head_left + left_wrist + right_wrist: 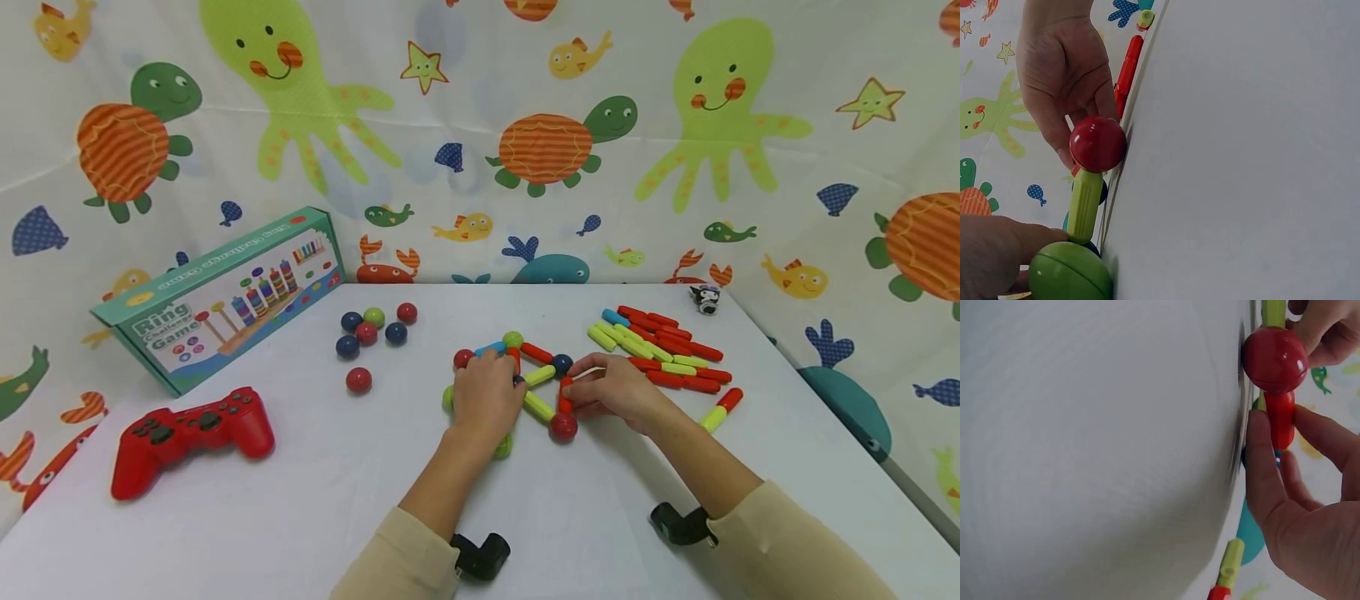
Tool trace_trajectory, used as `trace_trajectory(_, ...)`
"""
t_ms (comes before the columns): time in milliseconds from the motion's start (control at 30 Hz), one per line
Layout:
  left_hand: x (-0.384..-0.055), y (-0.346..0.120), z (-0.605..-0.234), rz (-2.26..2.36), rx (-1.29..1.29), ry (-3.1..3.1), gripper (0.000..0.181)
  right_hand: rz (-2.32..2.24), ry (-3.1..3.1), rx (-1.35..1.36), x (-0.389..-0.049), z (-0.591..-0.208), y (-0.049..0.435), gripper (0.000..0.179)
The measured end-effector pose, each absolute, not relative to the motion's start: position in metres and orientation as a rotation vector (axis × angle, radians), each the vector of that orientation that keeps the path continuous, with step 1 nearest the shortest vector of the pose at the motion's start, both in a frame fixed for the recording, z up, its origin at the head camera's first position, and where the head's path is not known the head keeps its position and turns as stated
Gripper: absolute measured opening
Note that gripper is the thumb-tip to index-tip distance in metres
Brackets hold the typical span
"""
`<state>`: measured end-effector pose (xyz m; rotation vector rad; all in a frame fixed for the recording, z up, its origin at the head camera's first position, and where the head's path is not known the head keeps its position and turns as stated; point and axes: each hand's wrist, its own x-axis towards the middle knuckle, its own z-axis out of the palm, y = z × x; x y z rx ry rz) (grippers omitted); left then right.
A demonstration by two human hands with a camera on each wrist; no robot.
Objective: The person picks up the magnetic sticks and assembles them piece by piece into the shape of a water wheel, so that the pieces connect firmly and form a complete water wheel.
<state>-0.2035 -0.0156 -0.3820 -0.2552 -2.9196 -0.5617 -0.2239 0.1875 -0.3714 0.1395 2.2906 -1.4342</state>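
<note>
A flat figure of colored balls and short sticks lies on the white table. My right hand (pixel 618 390) pinches a red stick (pixel 1281 419) between thumb and fingers. This stick runs between a red ball (pixel 563 427) at the near corner and a dark blue ball (pixel 562 364) behind. My left hand (pixel 487 396) covers the figure's middle, its fingers curled round a dark blue ball (pixel 519 380) where sticks meet. From there a yellow-green stick (pixel 1085 206) reaches the near red ball. A green ball (pixel 1069 272) sits close to the left hand; sticks beneath that hand are hidden.
Loose red and yellow-green sticks (pixel 667 333) lie at the back right, a two-color stick (pixel 722 409) nearer. Several loose balls (pixel 366 333) sit back left. A red game controller (pixel 193 437) and a green game box (pixel 225 292) stand left; a small figurine (pixel 705 298) stands far right.
</note>
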Motion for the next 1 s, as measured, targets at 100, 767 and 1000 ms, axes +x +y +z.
trace_trajectory(100, -0.204, -0.019, -0.382, -0.576, -0.299, -2.934, 0.027, -1.441, 2.288, 0.180, -0.226, -0.372, 0.186, 0.050)
trace_trajectory(767, -0.198, -0.024, -0.376, -0.561, -0.570, -2.976, 0.021, -1.298, 2.503, 0.086, -0.251, -0.375, 0.177, 0.033)
trace_trajectory(1000, -0.204, -0.030, -0.379, -0.656, -0.595, -2.996, 0.023, -1.285, 2.576, -0.146, -0.250, -0.372, 0.196, 0.036)
